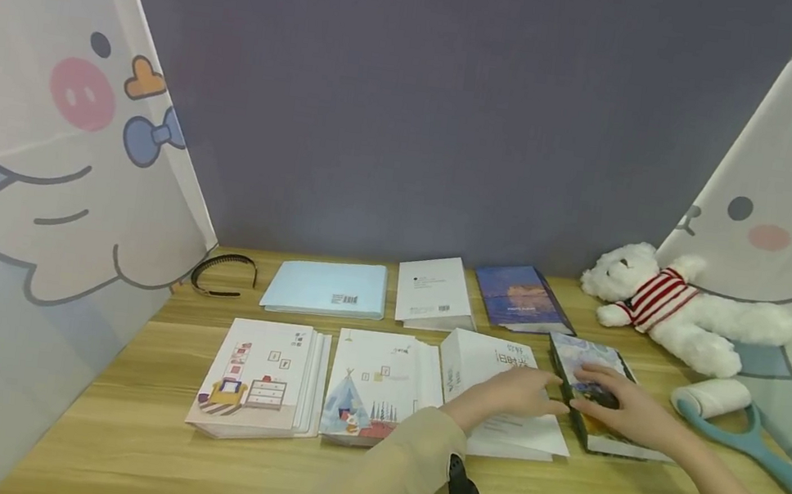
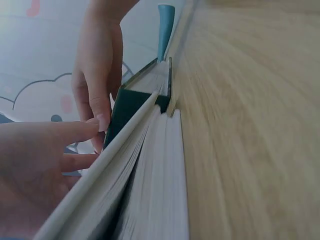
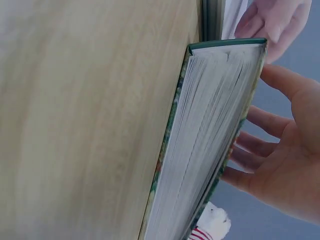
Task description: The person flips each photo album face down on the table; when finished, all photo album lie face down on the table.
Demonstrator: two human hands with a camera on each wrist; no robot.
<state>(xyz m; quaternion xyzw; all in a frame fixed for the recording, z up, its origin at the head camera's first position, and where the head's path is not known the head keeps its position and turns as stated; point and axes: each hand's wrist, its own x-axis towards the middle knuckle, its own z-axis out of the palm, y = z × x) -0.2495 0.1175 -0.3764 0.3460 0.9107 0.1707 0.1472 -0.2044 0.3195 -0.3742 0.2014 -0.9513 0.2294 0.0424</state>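
A thick hardcover with a painted cover and dark green spine (image 1: 580, 348) lies at the right of the front row. My right hand (image 1: 625, 403) is over it, fingertips touching its upper cover in the right wrist view, where its page block (image 3: 205, 115) shows. My left hand (image 1: 515, 393) reaches across a thick white book (image 1: 475, 356). In the left wrist view, the left fingers (image 2: 82, 132) extend close to the green spine (image 2: 131, 104), near the right thumb. Whether they touch the spine I cannot tell. Neither hand grips anything.
Two illustrated white books (image 1: 260, 354) (image 1: 371, 359) lie front left. Behind are a pale blue book (image 1: 325, 284), a white book (image 1: 435, 289), a purple-blue book (image 1: 519, 295) and a black headband (image 1: 226, 257). A teddy bear (image 1: 706, 318) and a lint roller (image 1: 757, 444) lie right.
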